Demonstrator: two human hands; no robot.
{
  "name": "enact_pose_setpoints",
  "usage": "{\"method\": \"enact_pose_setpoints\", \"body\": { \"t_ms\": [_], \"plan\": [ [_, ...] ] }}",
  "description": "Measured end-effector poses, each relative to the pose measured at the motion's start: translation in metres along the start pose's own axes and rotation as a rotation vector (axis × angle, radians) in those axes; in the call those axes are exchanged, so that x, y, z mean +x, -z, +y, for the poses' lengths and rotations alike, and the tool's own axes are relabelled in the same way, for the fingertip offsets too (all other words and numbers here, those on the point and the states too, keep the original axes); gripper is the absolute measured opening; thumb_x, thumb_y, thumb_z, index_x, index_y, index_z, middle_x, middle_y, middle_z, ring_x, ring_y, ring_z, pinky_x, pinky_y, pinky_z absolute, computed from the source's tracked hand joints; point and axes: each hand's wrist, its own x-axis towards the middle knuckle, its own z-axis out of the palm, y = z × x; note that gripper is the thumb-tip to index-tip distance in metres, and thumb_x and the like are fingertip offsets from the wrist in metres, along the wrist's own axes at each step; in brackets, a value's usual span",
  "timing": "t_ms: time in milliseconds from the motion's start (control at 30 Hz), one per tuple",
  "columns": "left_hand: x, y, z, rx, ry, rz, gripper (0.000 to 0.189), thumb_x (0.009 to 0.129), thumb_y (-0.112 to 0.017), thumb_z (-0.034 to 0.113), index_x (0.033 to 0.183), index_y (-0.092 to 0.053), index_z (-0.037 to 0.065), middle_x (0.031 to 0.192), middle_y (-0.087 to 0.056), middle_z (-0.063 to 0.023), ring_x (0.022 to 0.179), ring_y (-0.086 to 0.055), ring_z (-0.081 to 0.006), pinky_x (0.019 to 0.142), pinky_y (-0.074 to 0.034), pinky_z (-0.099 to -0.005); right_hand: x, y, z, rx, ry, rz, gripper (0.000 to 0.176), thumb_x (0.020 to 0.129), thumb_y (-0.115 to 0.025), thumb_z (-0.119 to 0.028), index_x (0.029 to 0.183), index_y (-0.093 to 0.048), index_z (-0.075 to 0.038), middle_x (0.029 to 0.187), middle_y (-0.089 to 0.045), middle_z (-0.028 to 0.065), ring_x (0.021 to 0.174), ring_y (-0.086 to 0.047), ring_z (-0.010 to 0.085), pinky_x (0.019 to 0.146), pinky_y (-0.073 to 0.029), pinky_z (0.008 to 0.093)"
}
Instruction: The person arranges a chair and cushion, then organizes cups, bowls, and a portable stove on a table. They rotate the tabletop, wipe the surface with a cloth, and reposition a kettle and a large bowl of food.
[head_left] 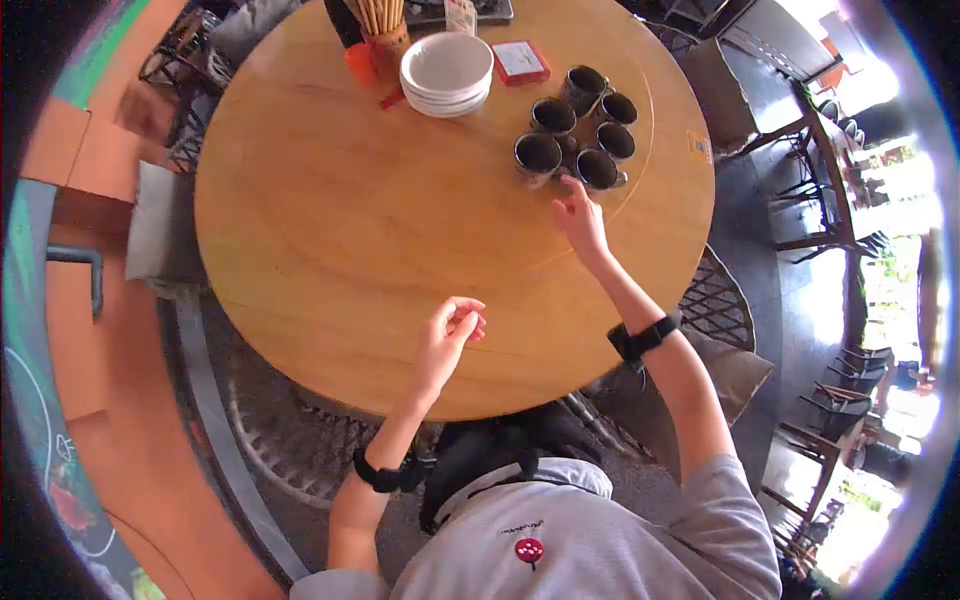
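Note:
Several dark mugs stand in a close cluster on the round wooden table [330,230], toward its far right. My right hand [582,222] reaches up to the near side of this group, index finger stretched out and the other fingers partly bent. Its fingertips are right at the gap between the near left mug [537,153] and the near right mug [598,169]; no mug is in its grasp. My left hand [448,345] hovers over the near part of the table with loosely curved fingers and the thumb apart, holding nothing visible.
Stacked white bowls [447,75] stand at the back of the table, beside a holder of chopsticks [380,18] and an orange cup [360,65]. A red-edged card box [521,62] lies between bowls and mugs. Chairs [165,222] surround the table.

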Motion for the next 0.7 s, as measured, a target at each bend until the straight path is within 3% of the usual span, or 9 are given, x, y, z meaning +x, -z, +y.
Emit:
{"method": "enact_pose_setpoints", "body": {
  "t_ms": [100, 133, 233, 333, 433, 500, 533, 633, 700],
  "plan": [
    [0.008, -0.003, -0.007, -0.035, 0.094, -0.023, 0.014, 0.087, -0.046, 0.012, 0.095, -0.055, 0.003, 0.079, -0.056, -0.0025, 0.072, -0.055, -0.0096, 0.068, -0.046, -0.0226, 0.022, -0.009, 0.011, -0.259, 0.036, 0.033, 0.048, 0.077, -0.055, -0.013, 0.120, -0.037, -0.003, 0.060, -0.055, 0.0128, 0.055, -0.056, 0.0245, 0.052, -0.045, 0.0346],
    [0.011, -0.004, -0.007, -0.027, 0.110, -0.027, 0.014, 0.087, -0.046, 0.012, 0.095, -0.055, 0.003, 0.079, -0.056, -0.0026, 0.072, -0.055, -0.0095, 0.069, -0.046, -0.0226, 0.027, -0.011, 0.012, -0.333, -0.021, 0.022, 0.050, 0.075, -0.056, -0.014, 0.120, -0.036, -0.003, 0.064, -0.057, 0.0162, 0.062, -0.057, 0.0315, 0.057, -0.046, 0.0387],
    [0.024, -0.002, -0.010, -0.039, 0.122, -0.002, 0.013, 0.087, -0.048, 0.012, 0.093, -0.055, 0.002, 0.078, -0.056, -0.0037, 0.069, -0.055, -0.0096, 0.066, -0.047, -0.0223, 0.039, -0.015, 0.014, -0.408, 0.002, 0.055, 0.039, 0.076, -0.054, -0.019, 0.109, -0.042, -0.001, 0.068, -0.058, 0.0234, 0.065, -0.058, 0.0376, 0.059, -0.048, 0.0440],
    [0.040, -0.001, -0.005, -0.028, 0.124, 0.035, 0.014, 0.087, -0.047, 0.012, 0.093, -0.055, 0.002, 0.077, -0.056, -0.0037, 0.070, -0.056, -0.0097, 0.066, -0.048, -0.0226, 0.046, -0.015, 0.018, -0.420, 0.019, 0.007, 0.026, 0.076, -0.055, -0.020, 0.094, -0.045, -0.003, 0.064, -0.058, 0.0211, 0.060, -0.057, 0.0372, 0.055, -0.048, 0.0437],
    [0.070, -0.005, 0.004, -0.038, 0.134, 0.043, 0.014, 0.087, -0.047, 0.012, 0.092, -0.055, 0.001, 0.076, -0.056, -0.0033, 0.070, -0.055, -0.0094, 0.066, -0.048, -0.0226, 0.038, -0.027, 0.017, -0.400, 0.057, -0.012, 0.021, 0.076, -0.055, -0.021, 0.084, -0.044, -0.005, 0.061, -0.057, 0.0195, 0.058, -0.057, 0.0361, 0.052, -0.046, 0.0441],
    [0.097, -0.011, 0.007, -0.047, 0.141, 0.053, 0.013, 0.087, -0.048, 0.012, 0.090, -0.055, 0.001, 0.074, -0.056, -0.0028, 0.068, -0.055, -0.0092, 0.067, -0.047, -0.0224, 0.028, -0.030, -0.004, -0.297, 0.040, -0.087, 0.020, 0.078, -0.054, -0.022, 0.085, -0.045, -0.006, 0.060, -0.057, 0.0182, 0.058, -0.057, 0.0354, 0.050, -0.045, 0.0436],
    [0.110, -0.013, 0.005, -0.044, 0.112, 0.070, 0.013, 0.087, -0.048, 0.013, 0.093, -0.054, 0.002, 0.077, -0.055, -0.0030, 0.070, -0.055, -0.0095, 0.067, -0.047, -0.0229, 0.025, -0.037, -0.010, -0.280, -0.004, -0.109, 0.020, 0.075, -0.059, -0.023, 0.084, -0.052, -0.007, 0.062, -0.057, 0.0148, 0.061, -0.058, 0.0321, 0.053, -0.045, 0.0399],
    [0.143, -0.021, -0.008, -0.060, 0.042, 0.142, 0.018, 0.085, -0.052, 0.015, 0.100, -0.050, 0.005, 0.084, -0.053, -0.0038, 0.074, -0.054, -0.0104, 0.067, -0.046, -0.0241, 0.019, -0.046, -0.015, 0.001, 0.138, -0.245, 0.011, 0.078, -0.056, -0.014, 0.084, -0.054, -0.006, 0.063, -0.056, 0.0135, 0.056, -0.057, 0.0275, 0.051, -0.044, 0.0338],
    [0.159, -0.026, -0.012, -0.104, -0.004, 0.230, 0.025, 0.083, -0.055, 0.017, 0.104, -0.046, 0.006, 0.090, -0.051, -0.0043, 0.075, -0.052, -0.0106, 0.066, -0.046, -0.0246, 0.022, -0.037, -0.027, 0.081, 0.133, -0.153, 0.009, 0.076, -0.056, -0.010, 0.083, -0.056, -0.005, 0.062, -0.055, 0.0129, 0.054, -0.056, 0.0250, 0.051, -0.044, 0.0325]
  ]
}}
